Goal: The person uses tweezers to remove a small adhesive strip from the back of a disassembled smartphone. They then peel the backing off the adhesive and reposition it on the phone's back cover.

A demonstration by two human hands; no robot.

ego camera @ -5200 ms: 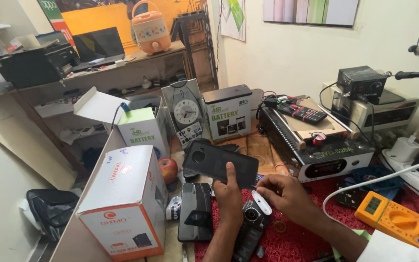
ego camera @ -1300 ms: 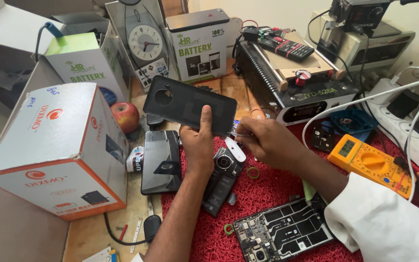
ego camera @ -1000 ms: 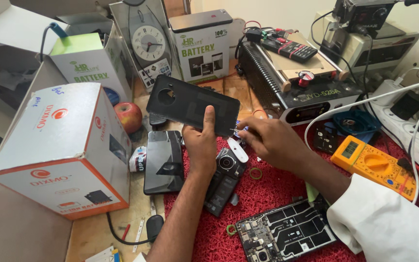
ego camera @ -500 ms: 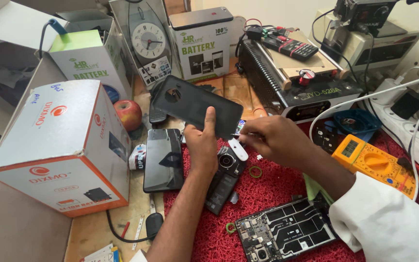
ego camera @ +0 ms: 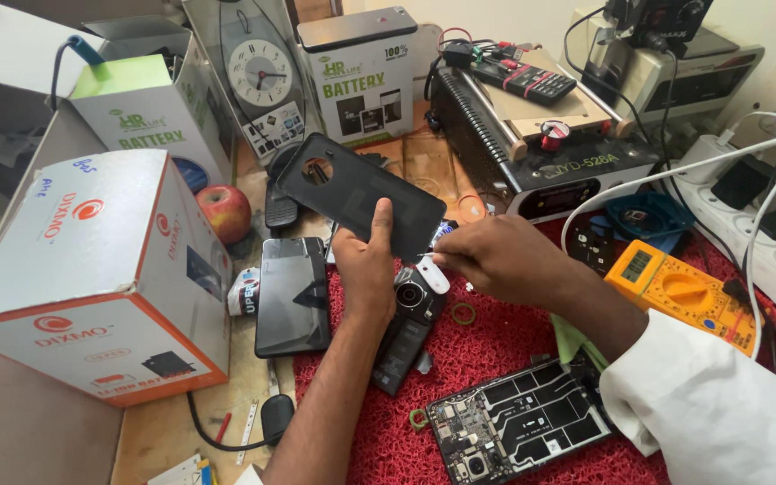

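Matte black plastic fills my left hand (ego camera: 365,269): I grip a phone back cover with a round camera hole (ego camera: 361,193), thumb pressed flat on its face, and hold it tilted above the red textured work mat (ego camera: 496,359). My right hand (ego camera: 496,260) is closed at the fingertips, pinching a small white flat pry tool (ego camera: 431,274) whose tip sits at the cover's lower edge. Just beneath both hands an opened dark phone body with a round camera module (ego camera: 410,319) lies on the mat. A black phone with a glossy screen (ego camera: 292,296) lies flat just left of it on the wooden bench. Nearer me, a bare phone frame with exposed circuit boards (ego camera: 523,422) rests on the mat. To the right sits a yellow-orange multimeter (ego camera: 684,292). Far left stands a white and orange cardboard box (ego camera: 92,269), with a red apple (ego camera: 224,214) behind it.
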